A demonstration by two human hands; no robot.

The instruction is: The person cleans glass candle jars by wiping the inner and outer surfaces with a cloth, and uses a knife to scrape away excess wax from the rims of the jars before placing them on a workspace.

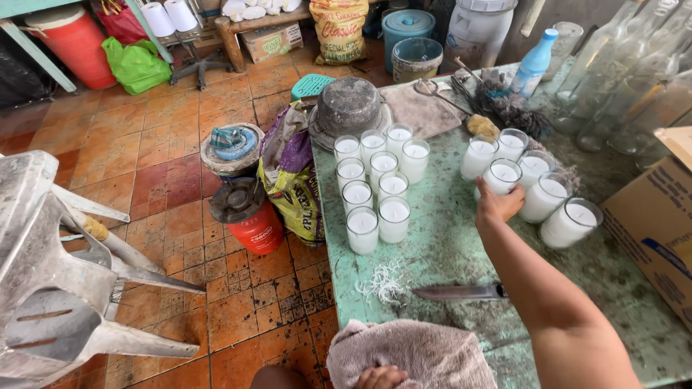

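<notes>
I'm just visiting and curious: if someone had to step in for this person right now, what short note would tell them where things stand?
Right hand: stretched out over the worn green table, fingers on a glass jar candle filled with white wax in the right-hand group of six.
Left hand: at the near table edge, resting on a grey-pink cloth; holds nothing else.
Left cluster of nine white glass candles stands tightly grouped, apart from the right group.
A dark-bladed knife lies on the table beside white wax shavings.
Done: both groups stand upright. Left: cannot tell beyond the candle being touched.
</notes>
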